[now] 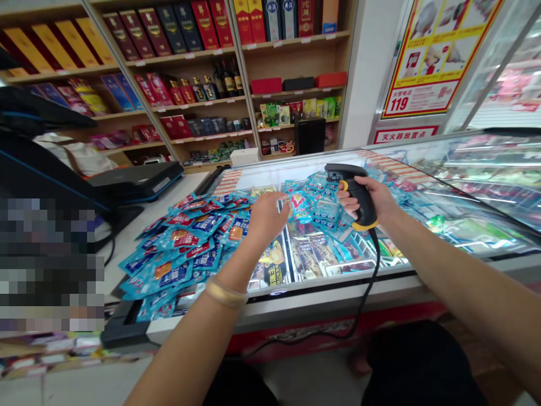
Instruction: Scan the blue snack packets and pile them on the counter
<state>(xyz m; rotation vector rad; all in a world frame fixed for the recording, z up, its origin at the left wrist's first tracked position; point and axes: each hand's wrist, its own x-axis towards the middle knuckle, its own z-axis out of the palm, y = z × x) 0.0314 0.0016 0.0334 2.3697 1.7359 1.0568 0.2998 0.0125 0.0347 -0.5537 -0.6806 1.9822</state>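
My right hand [372, 197] is closed round the grip of a black and yellow barcode scanner [353, 189], whose head points left over a pile of blue snack packets [321, 208]. Its black cable [372, 282] hangs down over the freezer's front edge. My left hand [266, 217] pinches a blue packet [298, 204] held up in front of the scanner's head. A larger heap of blue and red snack packets [186, 248] lies to its left on the glass lid of the chest freezer [329, 282]. A pale bracelet sits on my left wrist.
A black cash register and printer [131, 180] stand on the white counter at left. Wooden shelves [203, 56] with boxed bottles fill the back wall. A second glass-topped freezer [477, 175] runs to the right. Ice-cream wrappers show beneath the glass.
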